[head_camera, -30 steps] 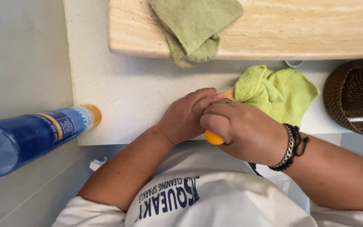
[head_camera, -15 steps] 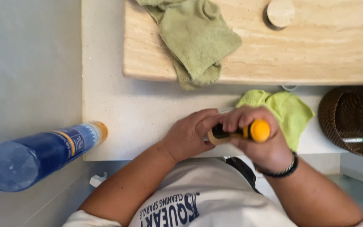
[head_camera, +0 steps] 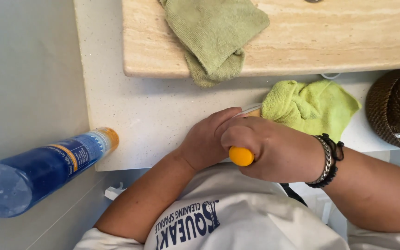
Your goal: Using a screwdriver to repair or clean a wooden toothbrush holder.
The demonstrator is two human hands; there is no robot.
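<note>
Yellow-capped tool [head_camera: 241, 156], head view: gripped in the right hand [head_camera: 274, 148], fingers wrapped tight round its handle, round end toward the body; half a second ago the handle showed crosswise between the hands. Left hand [head_camera: 207, 139] presses against the right, fingers curled onto the tool's far end, now mostly hidden. Lime cloth [head_camera: 309, 106] lies just beyond the right hand. Olive cloth [head_camera: 214, 32] drapes over the stone basin edge [head_camera: 339, 46]. Blue bottle [head_camera: 38, 171] stands well left; woven basket [head_camera: 396, 109] far right.
</note>
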